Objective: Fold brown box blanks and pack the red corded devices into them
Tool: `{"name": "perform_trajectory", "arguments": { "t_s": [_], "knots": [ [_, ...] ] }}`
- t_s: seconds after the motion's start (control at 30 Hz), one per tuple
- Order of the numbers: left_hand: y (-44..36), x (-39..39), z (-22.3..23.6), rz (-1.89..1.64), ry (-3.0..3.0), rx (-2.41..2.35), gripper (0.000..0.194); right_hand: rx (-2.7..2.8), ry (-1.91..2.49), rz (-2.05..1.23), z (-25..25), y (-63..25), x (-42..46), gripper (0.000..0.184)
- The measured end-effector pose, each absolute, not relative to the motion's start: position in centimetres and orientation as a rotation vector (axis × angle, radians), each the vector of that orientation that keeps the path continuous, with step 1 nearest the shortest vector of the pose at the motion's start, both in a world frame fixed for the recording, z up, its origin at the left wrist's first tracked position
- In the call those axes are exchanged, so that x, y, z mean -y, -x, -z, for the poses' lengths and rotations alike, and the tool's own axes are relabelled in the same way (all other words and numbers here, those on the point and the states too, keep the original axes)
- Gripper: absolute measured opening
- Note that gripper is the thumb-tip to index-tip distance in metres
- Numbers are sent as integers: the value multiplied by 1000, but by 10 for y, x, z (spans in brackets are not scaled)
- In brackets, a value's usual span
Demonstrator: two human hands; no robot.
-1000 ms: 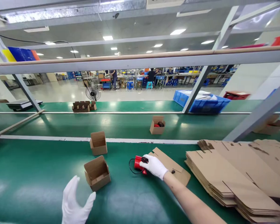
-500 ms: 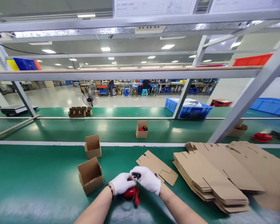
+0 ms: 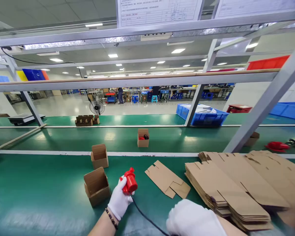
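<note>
head view: only cam.
change: 0.5 s ago both my hands were bunched on the red part low on the belt; now they've split.
left hand: fingers clamped on red part, lifted just right of open carton.
right hand: near bottom edge, at black cord; grip can't tell.
meaning: prob cord being drawn out straight.
flat blank: on belt, right of part.
writing: sheets overhead, print too small to read; no brands seen.
</note>
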State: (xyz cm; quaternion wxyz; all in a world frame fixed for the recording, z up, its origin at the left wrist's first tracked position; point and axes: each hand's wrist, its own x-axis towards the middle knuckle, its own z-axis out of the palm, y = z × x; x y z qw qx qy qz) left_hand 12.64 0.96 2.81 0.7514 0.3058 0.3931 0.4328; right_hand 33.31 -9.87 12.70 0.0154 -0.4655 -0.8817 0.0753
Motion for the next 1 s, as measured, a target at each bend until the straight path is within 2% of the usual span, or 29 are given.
{"name": "perform_trajectory", "arguments": {
  "t_s": [0.07, 0.13, 0.2, 0.3, 0.43, 0.6, 0.67, 0.73, 0.8, 0.83, 0.9, 0.93, 1.0],
  "knots": [
    [-137, 2, -31, -1005, -733, -818, 56, 2794, 1248, -217, -143, -324, 88, 11],
    [-145, 16, -32, -1014, -903, -705, 64, 2622, 1245, -172, -164, -317, 68, 15],
    [-147, 30, -33, -955, -1085, -547, 69, 2388, 1288, -221, -176, -313, 44, 8],
    [-139, 41, -32, -887, -1192, -469, 71, 2127, 1186, -442, -163, -314, 15, 20],
    [-125, 38, -20, -928, -1212, -649, 62, 1948, 1071, -526, -129, -316, 10, 30],
    [-124, 35, 7, -982, -1081, -517, 75, 1752, 1071, -637, -127, -311, 15, 24],
    [-123, 38, 8, -938, -1071, -471, 87, 1689, 1217, -728, -130, -304, 11, 18],
    [-118, 41, 0, -898, -1083, -451, 113, 1655, 1377, -909, -127, -295, 6, 15],
    [-108, 42, -15, -892, -1058, -449, 127, 1656, 1451, -1096, -114, -284, 5, 19],
    [-103, 42, -24, -919, -1025, -451, 122, 1672, 1448, -1164, -104, -279, 6, 24],
    [-92, 41, -37, -1018, -953, -483, 96, 1711, 1445, -1198, -78, -270, 13, 31],
    [-88, 39, -41, -1083, -912, -512, 81, 1754, 1465, -1136, -64, -268, 19, 32],
    [-85, 37, -38, -1214, -757, -595, 65, 1990, 1488, -789, -36, -264, 32, 23]
  ]
}}
